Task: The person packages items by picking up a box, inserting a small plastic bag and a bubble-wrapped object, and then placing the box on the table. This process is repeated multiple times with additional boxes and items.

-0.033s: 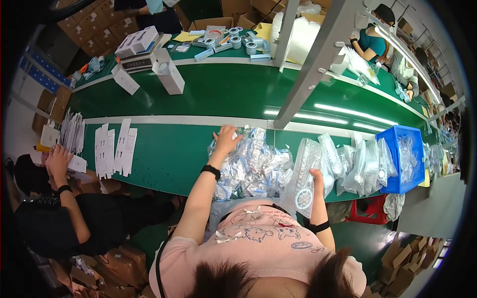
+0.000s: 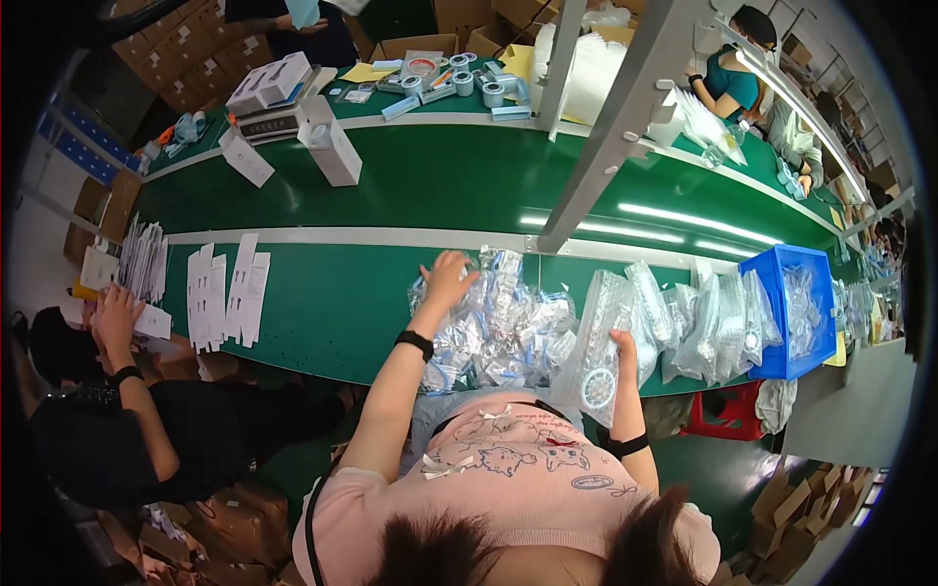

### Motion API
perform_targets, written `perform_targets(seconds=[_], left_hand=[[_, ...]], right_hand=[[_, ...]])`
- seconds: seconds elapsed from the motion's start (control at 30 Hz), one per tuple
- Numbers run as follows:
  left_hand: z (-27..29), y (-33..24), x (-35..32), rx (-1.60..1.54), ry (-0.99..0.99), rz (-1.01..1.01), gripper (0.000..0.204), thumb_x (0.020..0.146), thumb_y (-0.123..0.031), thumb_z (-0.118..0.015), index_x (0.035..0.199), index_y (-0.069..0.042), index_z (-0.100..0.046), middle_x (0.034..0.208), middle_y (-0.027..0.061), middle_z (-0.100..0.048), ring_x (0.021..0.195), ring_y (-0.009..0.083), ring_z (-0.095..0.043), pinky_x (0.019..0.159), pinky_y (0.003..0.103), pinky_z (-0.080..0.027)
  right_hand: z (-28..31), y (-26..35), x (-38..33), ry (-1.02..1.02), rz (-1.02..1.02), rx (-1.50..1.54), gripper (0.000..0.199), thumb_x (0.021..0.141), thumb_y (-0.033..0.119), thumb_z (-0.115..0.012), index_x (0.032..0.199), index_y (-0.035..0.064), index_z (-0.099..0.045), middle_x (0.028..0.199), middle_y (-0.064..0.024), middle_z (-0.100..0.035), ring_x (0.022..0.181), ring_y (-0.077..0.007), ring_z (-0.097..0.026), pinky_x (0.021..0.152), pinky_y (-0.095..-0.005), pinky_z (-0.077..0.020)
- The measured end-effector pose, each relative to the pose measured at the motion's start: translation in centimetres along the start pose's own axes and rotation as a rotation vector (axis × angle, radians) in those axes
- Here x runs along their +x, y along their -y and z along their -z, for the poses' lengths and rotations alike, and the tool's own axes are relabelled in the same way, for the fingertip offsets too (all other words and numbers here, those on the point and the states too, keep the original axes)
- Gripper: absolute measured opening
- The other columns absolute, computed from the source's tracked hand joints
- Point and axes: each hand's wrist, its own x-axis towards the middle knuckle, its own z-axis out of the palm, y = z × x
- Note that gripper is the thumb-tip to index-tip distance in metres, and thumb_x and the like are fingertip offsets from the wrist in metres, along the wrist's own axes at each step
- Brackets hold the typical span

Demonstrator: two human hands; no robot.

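My right hand (image 2: 623, 356) is closed on the side edge of a clear bubble bag (image 2: 608, 317), the thumb showing along its border. The bag leans to the left of that hand, its upper part over the table (image 2: 322, 288) and its lower end reaching past the front edge toward my shirt (image 2: 518, 459). A round white piece (image 2: 599, 388) shows through the plastic, down near the bottom, just left of my right wrist.

My left hand (image 2: 449, 278) is over the upper left corner of a heap of small packets (image 2: 508, 327), palm down with the fingers bent and a little apart; I cannot tell whether they have hold of a packet. The heap, silvery and clear with bits of blue, spreads to the right of my left hand and toward me, filling the space between my two hands and coming up close beside the bubble bag.

Beyond my right hand, more filled bags (image 2: 723, 327) stand in a row up to a blue bin (image 2: 803, 368) with clear plastic in it. Well to the left of my left hand, white cards (image 2: 205, 298) lie on the green top, near a co-worker (image 2: 117, 439)
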Motion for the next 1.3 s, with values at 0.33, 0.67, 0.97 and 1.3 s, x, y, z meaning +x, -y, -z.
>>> perform_targets(seconds=[0.33,0.67,0.97,1.3], left_hand=[[1.6,5.7,-16.8,0.067,-0.387,-0.259,0.057,0.076,-0.037,-0.056,0.125,-0.013,-0.039,0.138,0.0168,-0.02,0.125,0.0413,-0.016,0.097,0.055,-0.015],[-5.5,2.1,-16.9,0.245,-0.261,-0.202,0.052,0.083,-0.034,-0.048,0.13,-0.018,-0.032,0.139,0.0165,-0.012,0.128,0.0388,-0.009,0.097,0.058,-0.011],[-1.8,-3.0,-13.2,0.2,-0.398,-0.207,0.05,0.076,-0.035,-0.055,0.119,-0.014,-0.042,0.133,0.0164,-0.023,0.122,0.0371,-0.021,0.094,0.055,-0.02],[12.7,13.7,-12.8,0.198,-0.6,0.637,0.073,0.064,-0.034,-0.071,0.121,-0.004,-0.037,0.126,0.0181,-0.035,0.112,0.0334,-0.034,0.09,0.044,-0.031]], right_hand=[[-0.5,-3.0,2.1,-0.044,0.0,-0.053,0.051,0.071,0.017,-0.05,0.119,0.013,-0.034,0.102,-0.0084,-0.045,0.09,-0.0229,-0.05,0.073,-0.034,-0.0454],[0.6,-7.0,4.4,-0.077,0.041,-0.03,0.057,0.071,0.014,-0.05,0.123,0.0094,-0.028,0.107,-0.0116,-0.043,0.094,-0.0252,-0.046,0.081,-0.036,-0.0399],[-0.5,-3.6,5.8,-0.078,0.236,-0.193,0.061,0.07,0.018,-0.052,0.124,0.0077,-0.028,0.111,-0.0112,-0.043,0.099,-0.025,-0.044,0.086,-0.0341,-0.0356],[-1.4,-1.2,3.5,0.001,-0.047,0.091,0.064,0.07,0.016,-0.051,0.129,0.0105,-0.026,0.114,-0.0088,-0.043,0.103,-0.0232,-0.043,0.087,-0.033,-0.0354]])
